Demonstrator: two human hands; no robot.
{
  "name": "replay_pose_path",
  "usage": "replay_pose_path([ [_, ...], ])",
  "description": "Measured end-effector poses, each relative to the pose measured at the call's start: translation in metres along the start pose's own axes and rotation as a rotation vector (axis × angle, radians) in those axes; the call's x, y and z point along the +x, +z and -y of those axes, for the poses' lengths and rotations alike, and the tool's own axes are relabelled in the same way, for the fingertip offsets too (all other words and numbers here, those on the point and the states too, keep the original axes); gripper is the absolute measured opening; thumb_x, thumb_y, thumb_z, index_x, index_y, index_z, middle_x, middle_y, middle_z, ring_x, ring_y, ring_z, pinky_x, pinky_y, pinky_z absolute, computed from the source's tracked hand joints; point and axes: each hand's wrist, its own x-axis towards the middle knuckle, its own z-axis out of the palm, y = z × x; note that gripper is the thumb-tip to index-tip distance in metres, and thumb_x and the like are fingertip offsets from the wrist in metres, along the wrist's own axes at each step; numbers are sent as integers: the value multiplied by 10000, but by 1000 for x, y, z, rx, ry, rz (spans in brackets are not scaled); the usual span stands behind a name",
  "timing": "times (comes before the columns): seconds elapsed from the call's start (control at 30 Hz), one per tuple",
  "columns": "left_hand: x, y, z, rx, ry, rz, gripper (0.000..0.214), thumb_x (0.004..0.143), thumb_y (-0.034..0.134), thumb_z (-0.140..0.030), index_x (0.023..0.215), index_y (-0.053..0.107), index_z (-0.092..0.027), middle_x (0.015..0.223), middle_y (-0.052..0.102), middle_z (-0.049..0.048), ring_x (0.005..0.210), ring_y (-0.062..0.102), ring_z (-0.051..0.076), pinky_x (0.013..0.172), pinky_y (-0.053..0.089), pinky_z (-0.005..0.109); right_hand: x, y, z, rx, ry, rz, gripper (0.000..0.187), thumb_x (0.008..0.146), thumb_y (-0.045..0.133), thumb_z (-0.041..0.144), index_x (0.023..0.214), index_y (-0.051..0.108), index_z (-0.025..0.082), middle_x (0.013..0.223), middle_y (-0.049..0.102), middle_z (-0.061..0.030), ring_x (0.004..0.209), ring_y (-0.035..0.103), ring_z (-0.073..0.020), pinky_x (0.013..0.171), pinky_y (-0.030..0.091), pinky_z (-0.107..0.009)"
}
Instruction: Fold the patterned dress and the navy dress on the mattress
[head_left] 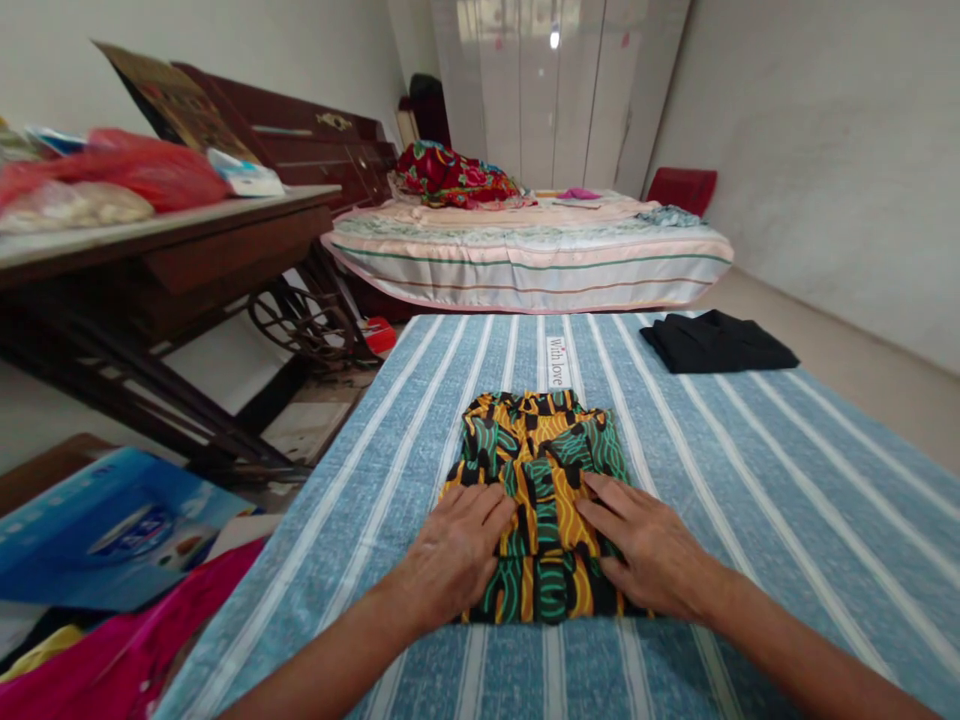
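A patterned shirt (546, 490) in black, yellow and green lies folded on a blue and white striped cloth (390, 450). Its collar end points away from me, and a folded layer crosses its near part. My left hand (461, 545) rests palm down on the left side of the shirt, fingers stretched out and pointing inward. On the right side my right hand (649, 545) lies flat, its fingers spread over the fabric. Neither hand grasps the cloth; both press on it from above. The undersides of both palms are hidden.
A folded black garment (718, 342) lies at the far right of the striped surface. Beyond it is a bed (525, 255) with a red floral quilt (457, 178). At left stand a treadle sewing table (240, 220), a blue box (124, 525) and a magenta cloth (142, 630).
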Motion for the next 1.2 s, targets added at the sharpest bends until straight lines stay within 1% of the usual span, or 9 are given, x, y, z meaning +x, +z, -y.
replay_pose_path([
  [0.13, 1, -10, 11, -133, -22, -14, 485, 788, 571, -440, 1200, 522, -189, 1300, 499, 110, 1198, 443, 266, 1018, 327, 430, -1, -9, 0, 158, 35, 23, 420, 811, 562, 391, 1166, 568, 168, 1290, 501, -147, 1176, 484, -254, 973, 416, -386],
  [0.23, 20, -16, 20, -120, -146, -33, 333, 880, 432, -415, 1006, 610, -163, 1113, 605, 102, 1063, 539, 223, 924, 406, 361, 13, -8, -7, 178, 143, -19, 303, 909, 419, 358, 1070, 608, 184, 1148, 590, -112, 1068, 548, -207, 914, 443, -347],
  [0.3, 33, -19, 23, -49, -250, -20, 301, 875, 440, -390, 937, 616, -154, 970, 636, 96, 962, 574, 223, 857, 430, 351, 26, -5, -12, 98, 258, -21, 296, 908, 419, 376, 1008, 619, 183, 1082, 600, -109, 1038, 542, -221, 889, 436, -366],
  [0.47, 54, -18, 27, 24, -325, 110, 378, 778, 540, -498, 931, 639, -167, 919, 640, 101, 895, 597, 254, 778, 442, 356, 43, -1, -16, -11, 369, 192, 402, 816, 518, 533, 922, 639, 164, 1060, 569, -131, 1102, 457, -286, 893, 375, -416],
  [0.63, 61, -18, 33, -16, -278, 179, 299, 711, 595, -498, 722, 634, -203, 772, 611, 29, 747, 596, 192, 637, 424, 266, 47, -1, -12, 74, 360, 214, 255, 780, 609, 434, 800, 626, 180, 966, 581, -80, 986, 510, -229, 822, 386, -333],
  [0.8, 64, -17, 32, -46, -250, 144, 245, 695, 624, -429, 626, 562, -202, 734, 557, -2, 735, 557, 167, 608, 388, 244, 49, 5, -9, 117, 355, 114, 160, 734, 676, 300, 763, 563, 191, 813, 567, -18, 797, 531, -174, 703, 377, -280],
  [0.93, 61, -13, 28, -54, -190, 102, 191, 733, 612, -342, 649, 524, -196, 737, 554, -1, 749, 544, 167, 636, 384, 255, 40, 12, -7, 71, 182, -29, 69, 818, 576, 217, 764, 550, 184, 825, 580, -39, 798, 533, -172, 701, 390, -283],
  [1.1, 46, -11, 22, 7, 48, -39, 114, 842, 504, -242, 741, 502, -188, 775, 559, 19, 772, 513, 168, 712, 380, 287, 19, 7, 4, -92, -246, -232, 204, 912, 385, 130, 892, 586, 158, 982, 627, -112, 908, 551, -199, 792, 410, -344],
  [1.2, 31, -15, 18, 6, 214, -95, 181, 889, 386, -177, 731, 474, -191, 739, 535, 14, 714, 474, 153, 707, 369, 294, 5, -4, 14, -122, -375, -258, 224, 912, 375, 131, 935, 596, 152, 1015, 644, -116, 958, 563, -209, 810, 432, -345],
])
